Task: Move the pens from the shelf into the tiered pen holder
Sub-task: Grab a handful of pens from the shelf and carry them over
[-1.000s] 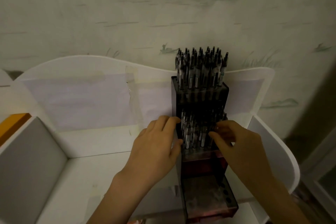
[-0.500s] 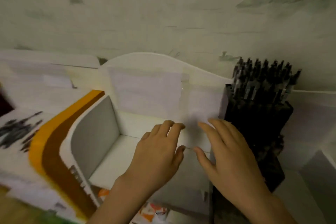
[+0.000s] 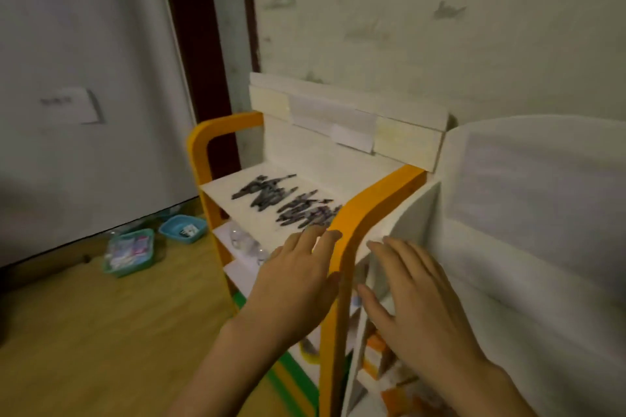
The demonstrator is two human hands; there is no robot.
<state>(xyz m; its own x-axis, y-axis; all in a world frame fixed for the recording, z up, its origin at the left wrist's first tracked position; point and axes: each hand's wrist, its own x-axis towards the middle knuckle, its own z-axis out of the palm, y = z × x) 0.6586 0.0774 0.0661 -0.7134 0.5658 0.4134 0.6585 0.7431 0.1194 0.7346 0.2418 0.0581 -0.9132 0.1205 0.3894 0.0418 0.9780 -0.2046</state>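
Several dark pens (image 3: 288,201) lie in loose heaps on the white top board of a small shelf (image 3: 237,193) with orange side frames (image 3: 359,213). My left hand (image 3: 298,284) hovers with fingers straight just in front of the pens, beside the right orange frame, holding nothing. My right hand (image 3: 416,308) is spread flat to the right of that frame, over the white unit, also holding nothing. The tiered pen holder is out of view.
A white curved-back shelf unit (image 3: 528,213) stands to the right, against the wall. Lower boards of the orange shelf hold clear round items (image 3: 244,240). Two teal baskets (image 3: 130,250) sit on the wooden floor at the left, near a door.
The view has swung left from the black pen holder to the orange shelf with loose pens. Both hands left the holder and travelled left, fingers straight and holding nothing.
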